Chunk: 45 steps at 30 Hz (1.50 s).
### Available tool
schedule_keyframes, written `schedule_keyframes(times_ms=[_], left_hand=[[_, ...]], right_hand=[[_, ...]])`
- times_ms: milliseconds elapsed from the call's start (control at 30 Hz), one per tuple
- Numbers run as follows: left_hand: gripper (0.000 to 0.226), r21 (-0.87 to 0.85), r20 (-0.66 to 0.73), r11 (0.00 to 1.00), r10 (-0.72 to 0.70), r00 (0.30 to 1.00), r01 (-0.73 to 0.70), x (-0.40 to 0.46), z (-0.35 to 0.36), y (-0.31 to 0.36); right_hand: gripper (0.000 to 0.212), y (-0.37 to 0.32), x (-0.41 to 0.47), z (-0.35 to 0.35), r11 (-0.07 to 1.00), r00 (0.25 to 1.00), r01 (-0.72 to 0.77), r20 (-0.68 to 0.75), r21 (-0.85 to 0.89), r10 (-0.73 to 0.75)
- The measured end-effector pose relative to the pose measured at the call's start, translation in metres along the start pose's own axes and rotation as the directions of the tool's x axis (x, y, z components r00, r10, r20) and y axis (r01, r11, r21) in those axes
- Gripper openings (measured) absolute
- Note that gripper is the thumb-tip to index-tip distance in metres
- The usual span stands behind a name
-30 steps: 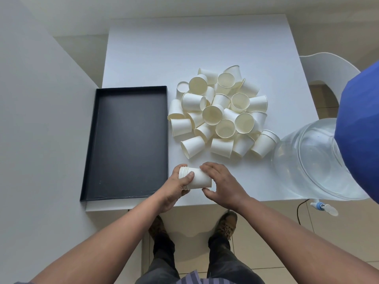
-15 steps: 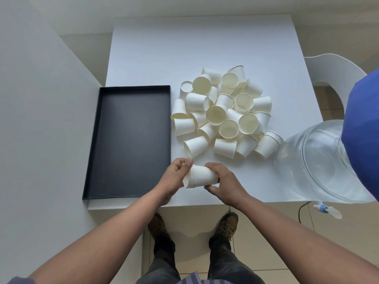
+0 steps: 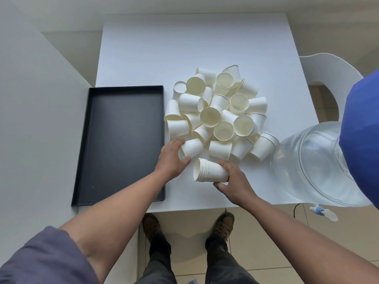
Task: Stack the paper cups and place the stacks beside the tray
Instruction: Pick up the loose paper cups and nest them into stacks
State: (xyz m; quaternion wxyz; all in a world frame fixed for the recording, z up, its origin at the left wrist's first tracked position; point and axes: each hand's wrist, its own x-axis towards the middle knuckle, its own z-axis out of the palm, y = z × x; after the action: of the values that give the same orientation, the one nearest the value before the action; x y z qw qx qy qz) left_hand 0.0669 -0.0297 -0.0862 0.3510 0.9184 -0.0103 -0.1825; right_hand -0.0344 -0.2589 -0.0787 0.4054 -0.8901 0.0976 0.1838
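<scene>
Right of the black tray (image 3: 125,140), on the white table (image 3: 184,48), lies a heap of loose paper cups (image 3: 217,113). Cups are plain, off-white to cream, with rolled rims and tapered walls; most lie on their sides, several face mouth-up toward the camera. No print, logo or writing is legible on any cup.

Just near-side of the heap, right of the tray's lower half, the right hand (image 3: 233,183) holds a short stack of nested cups (image 3: 209,171) on its side. Fingers and thumb are curled round the base end; the mouth end points toward the tray, and several rims show packed close together.

Between the tray and that stack, the left hand (image 3: 171,158) grips a single cup (image 3: 191,148) at the heap's near edge. Thumb and fingers wrap its lower part; the cup is tilted, lying roughly on its side, and touches neighbouring cups.

A second short stack (image 3: 263,147) lies at the heap's far-from-tray edge, rims bunched, just beside a clear water jug (image 3: 320,162) with a blue top (image 3: 363,130).

Tray: matte black, rectangular, low rim, no markings readable. It lies flat, its long edge running just beside the heap.
</scene>
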Motion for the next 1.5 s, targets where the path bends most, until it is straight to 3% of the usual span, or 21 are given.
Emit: schedule_keyframes(times_ms=[200, 367, 567, 733, 867, 933, 1000, 1133, 1267, 1400, 1500], left_hand=[[0.061, -0.171, -0.118, 0.984, -0.078, 0.99, 0.057, -0.016, -0.021, -0.004], [0.051, -0.521, 0.087, 0.844, -0.094, 0.992, 0.126, -0.036, -0.04, -0.001], [0.072, -0.433, 0.353, 0.881, -0.028, 0.935, 0.19, -0.044, -0.036, -0.001], [0.082, -0.456, 0.449, 0.864, 0.014, 0.894, 0.215, -0.043, -0.03, 0.004], [0.074, -0.505, 0.45, 0.831, 0.024, 0.893, 0.232, -0.046, -0.021, 0.007], [0.063, -0.509, 0.389, 0.827, -0.024, 0.921, 0.237, -0.045, -0.02, 0.01], [0.048, -0.523, 0.301, 0.819, -0.08, 0.95, 0.235, -0.044, -0.017, 0.011], [0.033, -0.526, 0.23, 0.813, -0.145, 0.962, 0.249, -0.042, -0.013, 0.007], [0.032, -0.517, 0.223, 0.815, -0.164, 0.961, 0.26, -0.042, -0.012, 0.005], [0.033, -0.509, 0.21, 0.815, -0.196, 0.958, 0.278, -0.041, -0.013, 0.002], [0.023, -0.538, 0.182, 0.794, -0.22, 0.958, 0.284, -0.042, -0.015, 0.002]], right_hand=[[0.064, -0.001, 0.006, -0.004, 0.999, 0.999, -0.036, -0.025, -0.007, 0.036], [0.064, -0.005, 0.01, -0.003, 0.999, 0.998, -0.054, -0.029, -0.002, 0.054], [0.064, -0.012, 0.012, 0.001, 0.999, 1.0, 0.03, 0.007, 0.04, -0.03], [0.064, -0.024, 0.012, 0.01, 0.988, 0.991, 0.127, 0.023, 0.083, -0.13], [0.066, -0.029, 0.012, 0.013, 0.982, 0.985, 0.16, 0.055, 0.1, -0.166], [0.08, -0.029, 0.011, 0.009, 0.989, 0.992, 0.112, 0.044, 0.095, -0.117], [0.089, -0.03, 0.013, 0.002, 0.996, 0.997, 0.041, -0.069, 0.076, -0.036], [0.078, -0.024, 0.027, -0.007, 0.977, 0.935, -0.133, -0.305, 0.167, 0.18], [0.051, -0.019, 0.04, -0.005, 0.904, 0.888, -0.247, -0.291, 0.349, 0.355], [0.015, -0.016, 0.05, -0.003, 0.826, 0.873, -0.279, -0.229, 0.49, 0.431], [0.031, -0.015, 0.048, -0.003, 0.798, 0.87, -0.285, -0.205, 0.531, 0.448]])
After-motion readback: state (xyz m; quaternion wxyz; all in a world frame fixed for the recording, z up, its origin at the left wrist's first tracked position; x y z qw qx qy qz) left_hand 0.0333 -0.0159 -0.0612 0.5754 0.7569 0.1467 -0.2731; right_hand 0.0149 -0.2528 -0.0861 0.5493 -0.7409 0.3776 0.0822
